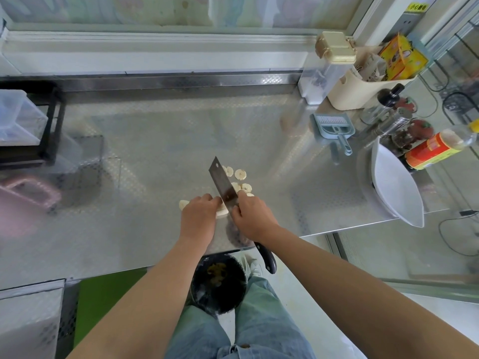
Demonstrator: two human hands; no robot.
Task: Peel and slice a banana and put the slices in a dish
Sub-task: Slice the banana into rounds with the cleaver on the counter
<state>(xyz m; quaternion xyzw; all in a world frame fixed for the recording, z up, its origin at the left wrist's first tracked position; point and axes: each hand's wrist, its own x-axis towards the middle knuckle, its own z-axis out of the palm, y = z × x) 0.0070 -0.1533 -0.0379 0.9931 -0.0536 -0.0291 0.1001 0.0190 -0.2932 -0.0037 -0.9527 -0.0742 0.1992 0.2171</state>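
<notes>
Centre frame, the left hand (198, 216) curls over the peeled banana (184, 204) on the table (129, 151), the right hand (252, 216) grips the cleaver (223, 181); several slices (240, 174) lie cut, none yet in the right-edge dish (396, 187)

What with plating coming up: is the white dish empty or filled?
Empty: the white dish shows only its bare inside, while the banana slices lie on the steel counter beside the knife.
</notes>
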